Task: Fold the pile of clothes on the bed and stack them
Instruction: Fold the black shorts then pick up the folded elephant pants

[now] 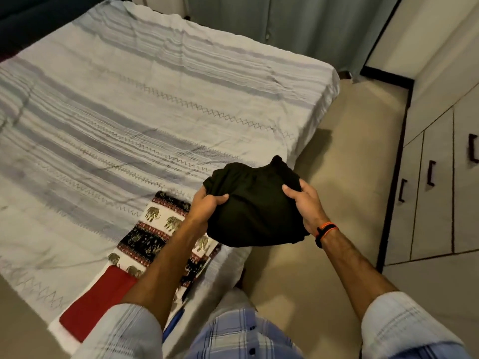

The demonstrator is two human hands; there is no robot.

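A folded black garment (255, 206) hangs in the air over the bed's near right corner. My left hand (207, 206) grips its left edge with curled fingers, and my right hand (307, 206) holds its right edge, thumb on top. Below my left forearm, a folded elephant-print cloth (153, 237) in white, black and red lies on the bed (116, 112). A folded red garment (96, 304) lies just nearer to me, partly under my left sleeve.
The bed carries a pale blue-grey striped cover with zigzag stitching. Beige floor (344, 156) runs along its right side. White cabinet drawers with dark handles (430, 174) line the right wall. A curtain (298, 19) hangs beyond the bed's far end.
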